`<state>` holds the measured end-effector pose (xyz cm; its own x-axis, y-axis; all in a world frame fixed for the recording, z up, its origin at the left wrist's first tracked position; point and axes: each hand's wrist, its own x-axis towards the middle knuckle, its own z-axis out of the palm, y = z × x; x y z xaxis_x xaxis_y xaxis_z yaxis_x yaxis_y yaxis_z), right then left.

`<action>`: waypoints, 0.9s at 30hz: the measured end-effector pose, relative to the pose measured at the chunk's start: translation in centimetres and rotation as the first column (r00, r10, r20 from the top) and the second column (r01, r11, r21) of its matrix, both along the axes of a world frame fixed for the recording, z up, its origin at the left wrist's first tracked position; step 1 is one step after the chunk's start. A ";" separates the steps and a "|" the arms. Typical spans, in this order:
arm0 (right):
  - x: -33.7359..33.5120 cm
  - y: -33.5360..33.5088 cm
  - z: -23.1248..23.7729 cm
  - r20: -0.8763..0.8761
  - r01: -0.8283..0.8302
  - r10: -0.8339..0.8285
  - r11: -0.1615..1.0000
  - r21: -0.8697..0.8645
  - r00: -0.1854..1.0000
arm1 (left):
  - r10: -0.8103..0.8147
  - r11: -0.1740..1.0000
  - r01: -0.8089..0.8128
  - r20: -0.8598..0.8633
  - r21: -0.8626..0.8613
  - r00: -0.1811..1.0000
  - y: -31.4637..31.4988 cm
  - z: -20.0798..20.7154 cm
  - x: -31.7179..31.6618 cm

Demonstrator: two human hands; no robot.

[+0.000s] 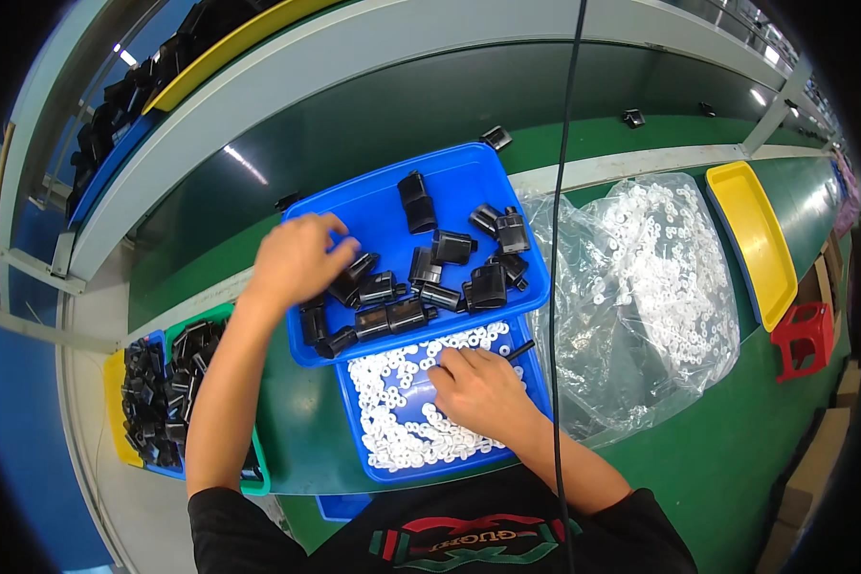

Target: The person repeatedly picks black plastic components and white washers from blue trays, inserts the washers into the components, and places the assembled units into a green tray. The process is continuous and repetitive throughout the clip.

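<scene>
My left hand (pixel 301 256) hovers over the left side of a blue tray (pixel 354 210), thumb and forefinger apart, with nothing visible between them. Several shiny black plastic housings (pixel 416 201) lie scattered in that tray; one dark housing (pixel 354 277) is just beside my left thumb. In front, partly under that tray's edge, sits a second blue tray (pixel 378 469) holding many small white rings (pixel 383 421). Over its right part my right hand (pixel 483 392) is closed, fingers bent downward, around a thin black stick (pixel 519 351) whose end sticks out past the knuckles. Its fingertips are hidden.
A clear plastic bag (pixel 584 354) of white rings lies to the right, beside a yellow tray (pixel 756 239). Crates of black parts (pixel 148 402) stand at left. A black cable (pixel 562 191) hangs in front. Beyond is a red stool (pixel 802 340).
</scene>
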<state>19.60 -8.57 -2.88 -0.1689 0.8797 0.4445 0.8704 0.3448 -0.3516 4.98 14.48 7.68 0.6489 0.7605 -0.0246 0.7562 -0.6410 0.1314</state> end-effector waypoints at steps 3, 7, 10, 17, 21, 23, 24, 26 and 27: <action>-0.2 0.2 0.5 0.012 -0.032 0.032 0.999 0.007 0.999 | -0.087 0.992 0.086 0.013 0.089 0.996 -2.1 -1.8 -0.7; -0.3 0.3 0.4 -0.003 -0.062 0.062 0.998 0.028 0.998 | -0.076 0.994 0.070 0.059 0.087 0.995 -2.2 -2.0 -1.1; -0.1 0.4 0.5 -0.022 -0.081 0.081 0.996 0.032 0.996 | -0.040 0.999 0.038 0.152 0.017 0.988 -2.1 -2.2 -1.0; -0.5 0.2 0.0 -0.092 -0.097 0.098 0.995 0.013 0.991 | 0.001 1.000 -0.010 0.292 0.028 0.956 -3.2 -2.0 -1.2; -0.5 0.2 0.5 -0.132 -0.080 0.082 0.997 0.022 0.988 | -0.102 0.991 0.078 0.251 0.104 0.963 -2.7 -2.5 -1.2; -0.5 0.1 0.7 -0.147 -0.067 0.071 0.997 0.027 0.987 | -0.127 0.990 0.110 0.211 0.092 0.969 -2.5 -1.7 -1.2; -0.4 0.2 0.7 -0.152 -0.061 0.067 0.997 0.042 0.986 | -0.142 0.988 0.127 0.193 0.088 0.971 -2.3 -1.4 -1.2; -0.4 0.0 0.7 -0.144 -0.058 0.065 0.997 0.053 0.987 | -0.142 0.986 0.121 0.193 0.118 0.971 -2.1 -1.3 -1.2; -0.3 -0.1 0.6 -0.133 -0.060 0.066 0.997 0.048 0.989 | -0.139 0.984 0.109 0.221 0.144 0.965 -2.5 -0.8 -1.1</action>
<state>19.25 -8.68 -2.28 -0.1596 0.8482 0.5051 0.7921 0.4154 -0.4472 3.89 11.96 6.89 0.7149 0.6606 0.2290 0.6293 -0.7507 0.2011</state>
